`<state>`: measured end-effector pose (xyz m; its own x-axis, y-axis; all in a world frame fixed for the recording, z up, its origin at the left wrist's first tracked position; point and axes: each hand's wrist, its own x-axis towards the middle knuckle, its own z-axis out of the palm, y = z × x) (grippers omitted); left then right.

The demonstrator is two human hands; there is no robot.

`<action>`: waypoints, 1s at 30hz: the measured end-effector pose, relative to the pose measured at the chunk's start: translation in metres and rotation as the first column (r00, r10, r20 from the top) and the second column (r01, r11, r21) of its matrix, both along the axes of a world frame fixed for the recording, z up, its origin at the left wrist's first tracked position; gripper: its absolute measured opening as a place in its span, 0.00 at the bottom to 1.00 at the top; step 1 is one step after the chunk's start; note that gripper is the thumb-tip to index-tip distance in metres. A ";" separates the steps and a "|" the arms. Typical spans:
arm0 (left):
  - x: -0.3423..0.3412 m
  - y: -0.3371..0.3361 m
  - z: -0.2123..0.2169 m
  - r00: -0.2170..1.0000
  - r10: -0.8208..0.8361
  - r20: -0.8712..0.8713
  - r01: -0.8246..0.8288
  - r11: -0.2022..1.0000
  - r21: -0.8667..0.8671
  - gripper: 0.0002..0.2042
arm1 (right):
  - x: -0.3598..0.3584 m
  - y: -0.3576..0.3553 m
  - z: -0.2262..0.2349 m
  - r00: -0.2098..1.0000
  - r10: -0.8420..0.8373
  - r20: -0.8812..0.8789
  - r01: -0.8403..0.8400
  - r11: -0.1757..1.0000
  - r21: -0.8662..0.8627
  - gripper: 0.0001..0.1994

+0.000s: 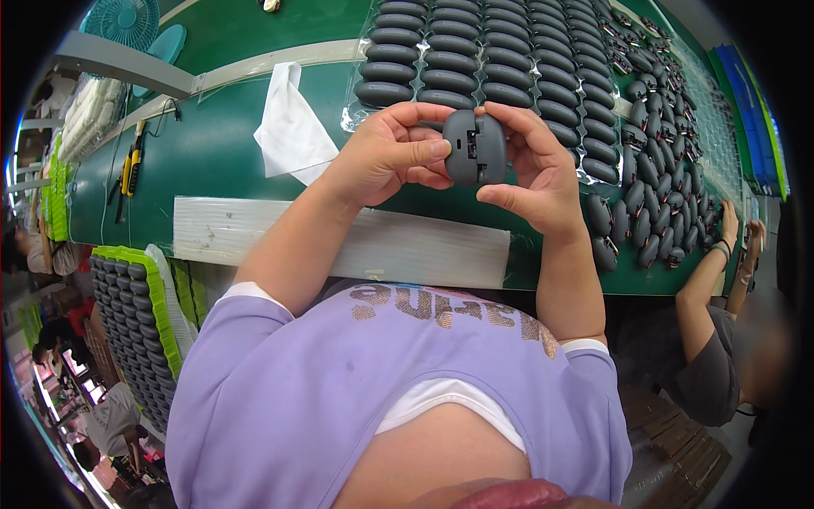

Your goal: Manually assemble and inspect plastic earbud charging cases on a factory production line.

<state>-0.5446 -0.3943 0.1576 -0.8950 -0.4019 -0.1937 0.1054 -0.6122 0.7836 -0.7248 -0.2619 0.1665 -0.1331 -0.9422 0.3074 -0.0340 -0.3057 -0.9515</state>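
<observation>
Both hands hold one dark grey oval plastic part point(475, 146) up above the green work table point(212, 153). My left hand point(392, 153) grips its left side, thumb pressed on the face. My right hand point(536, 165) wraps its right side and top edge with the fingers. The part's inner side with a small slot faces me. Behind it, rows of matching grey oval shells point(483, 59) lie in a clear tray.
A loose heap of grey parts point(649, 195) lies to the right, where another person's hands point(738, 229) work. A white cloth point(288, 127) and a yellow-handled tool point(131, 165) lie at left. Stacked trays of shells point(131, 322) stand lower left.
</observation>
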 end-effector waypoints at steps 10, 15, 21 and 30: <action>-0.002 0.002 0.000 1.000 -0.020 0.000 0.020 1.000 0.011 0.21 | 0.001 -0.001 -0.003 1.000 -0.011 -0.014 0.011 1.000 0.001 0.41; -0.002 0.000 0.001 0.999 -0.027 -0.031 0.029 0.999 0.046 0.21 | 0.001 0.000 -0.001 1.000 -0.017 0.013 0.017 1.000 0.004 0.42; 0.000 0.001 -0.002 0.997 -0.025 -0.075 0.030 0.998 0.056 0.20 | 0.001 0.001 -0.003 1.000 -0.006 0.019 0.006 1.000 0.006 0.41; 0.000 -0.003 -0.002 0.997 -0.031 -0.069 0.032 0.999 0.014 0.22 | -0.001 0.000 0.001 0.996 -0.013 -0.087 0.010 0.999 -0.035 0.39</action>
<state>-0.5443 -0.3976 0.1561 -0.9185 -0.3709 -0.1369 0.1393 -0.6277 0.7659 -0.7259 -0.2616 0.1673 -0.1149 -0.9293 0.3510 -0.1198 -0.3378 -0.9336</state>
